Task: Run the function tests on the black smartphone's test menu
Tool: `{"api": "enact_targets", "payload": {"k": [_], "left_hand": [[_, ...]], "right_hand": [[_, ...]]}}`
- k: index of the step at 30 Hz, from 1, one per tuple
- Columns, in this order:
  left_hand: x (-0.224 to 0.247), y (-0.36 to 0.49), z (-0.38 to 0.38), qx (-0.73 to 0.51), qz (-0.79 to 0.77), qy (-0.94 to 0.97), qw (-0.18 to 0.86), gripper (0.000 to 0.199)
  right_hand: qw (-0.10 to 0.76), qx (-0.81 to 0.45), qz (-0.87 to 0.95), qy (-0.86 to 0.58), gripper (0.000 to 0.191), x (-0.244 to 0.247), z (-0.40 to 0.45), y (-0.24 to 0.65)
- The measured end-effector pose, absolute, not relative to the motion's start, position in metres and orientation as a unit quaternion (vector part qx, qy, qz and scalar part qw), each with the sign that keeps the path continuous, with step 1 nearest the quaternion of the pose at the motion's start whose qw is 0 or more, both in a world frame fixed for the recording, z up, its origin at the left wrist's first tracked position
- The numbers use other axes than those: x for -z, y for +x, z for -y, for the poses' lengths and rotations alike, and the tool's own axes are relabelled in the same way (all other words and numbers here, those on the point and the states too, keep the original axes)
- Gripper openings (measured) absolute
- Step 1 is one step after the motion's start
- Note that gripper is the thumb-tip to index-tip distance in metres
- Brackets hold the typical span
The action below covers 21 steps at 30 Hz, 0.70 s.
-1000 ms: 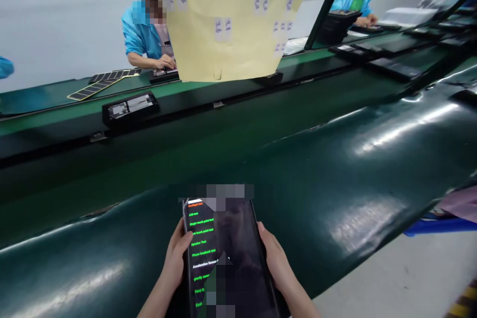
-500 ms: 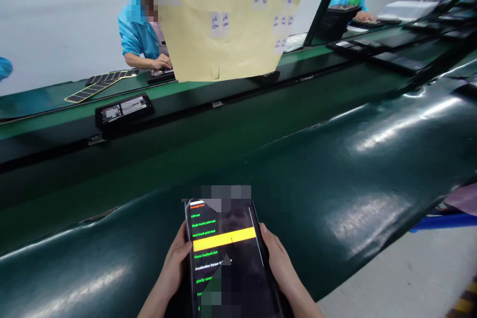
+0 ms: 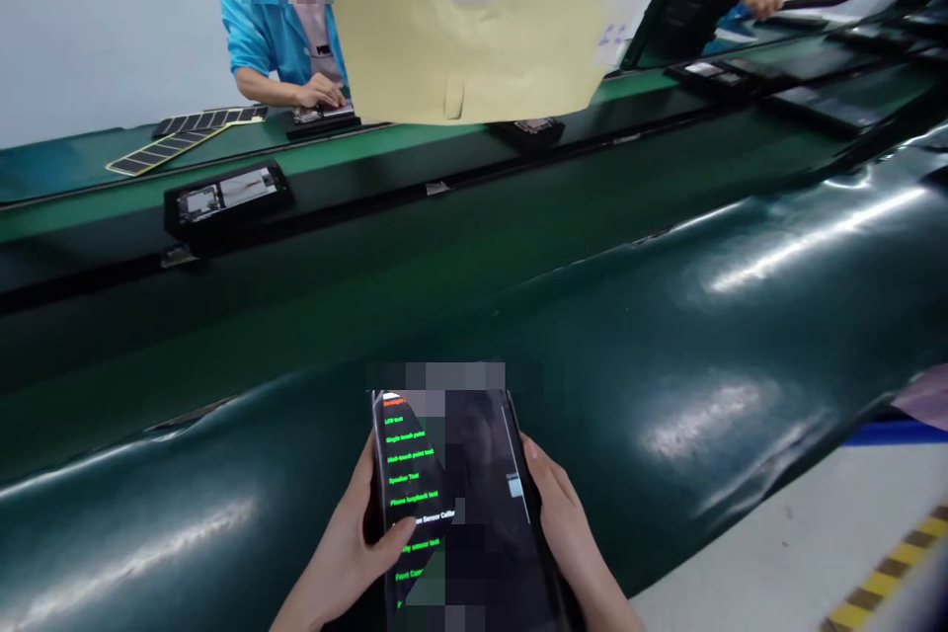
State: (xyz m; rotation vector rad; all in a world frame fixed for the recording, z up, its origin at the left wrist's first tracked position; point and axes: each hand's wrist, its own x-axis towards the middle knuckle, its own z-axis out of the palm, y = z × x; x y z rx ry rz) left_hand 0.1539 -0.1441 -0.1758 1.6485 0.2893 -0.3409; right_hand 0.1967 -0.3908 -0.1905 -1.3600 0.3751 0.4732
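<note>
both long edges of the smartphone (image 3: 481, 484) are in your grip: your left hand (image 3: 345, 543) is closed around one edge, and your right hand (image 3: 567, 523) is closed around the other. you hold the phone over the near part of the dark green conveyor belt (image 3: 652, 355). your left thumb (image 3: 392, 533) now lies on the screen, just beside the green test menu (image 3: 411, 474). the yellow bar that crossed the screen half a second ago is gone, so the menu shows again, and a small pale square (image 3: 514, 486) stands near the right side. across the belt, a co-worker in a blue sleeve (image 3: 248, 30) has one hand (image 3: 320, 93) on a black fixture (image 3: 322, 121). another black fixture (image 3: 226, 196) lies on the far side, and a yellow paper sheet (image 3: 481, 20) hangs above.
</note>
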Motion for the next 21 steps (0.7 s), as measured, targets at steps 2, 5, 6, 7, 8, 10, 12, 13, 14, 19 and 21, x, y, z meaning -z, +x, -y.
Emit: {"api": "enact_targets", "payload": {"k": [2,5,6,7,8,10,12,13,14,19,21], "left_hand": [[0.18,0.153,0.14,0.166,-0.103,0.746,0.636,0.092],[0.179,0.153,0.139,0.171,-0.092,0.754,0.628,0.091],[0.177,0.153,0.141,0.172,-0.095,0.751,0.631,0.09],[0.176,0.154,0.142,0.172,-0.102,0.747,0.634,0.089],[0.174,0.154,0.143,0.171,-0.114,0.745,0.634,0.089],[0.173,0.154,0.145,0.167,-0.137,0.745,0.631,0.088],[0.174,0.155,0.146,0.161,-0.134,0.732,0.648,0.084],[0.174,0.156,0.146,0.153,-0.12,0.726,0.659,0.079],[0.172,0.158,0.147,0.136,-0.103,0.733,0.659,0.073],[0.131,0.175,0.149,-0.126,-0.082,0.854,0.498,0.045],[0.11,0.175,0.149,-0.142,-0.117,0.8,0.571,0.026]], "right_hand": [[0.741,-0.214,-0.189,-0.608,0.054,0.192,0.391,0.197],[0.754,-0.226,-0.202,-0.583,0.053,0.191,0.392,0.197],[0.756,-0.231,-0.207,-0.577,0.052,0.19,0.392,0.197],[0.755,-0.234,-0.213,-0.574,0.052,0.19,0.392,0.196],[0.753,-0.236,-0.22,-0.573,0.052,0.19,0.393,0.195],[0.747,-0.228,-0.229,-0.581,0.051,0.192,0.394,0.194],[0.753,-0.182,-0.226,-0.59,0.046,0.194,0.394,0.194],[0.766,-0.14,-0.215,-0.59,0.044,0.193,0.394,0.196],[0.78,-0.09,-0.197,-0.587,0.04,0.192,0.394,0.198],[0.782,0.078,-0.046,-0.617,0.027,0.148,0.404,0.215],[0.755,0.096,0.014,-0.648,0.026,0.121,0.415,0.212]]}}
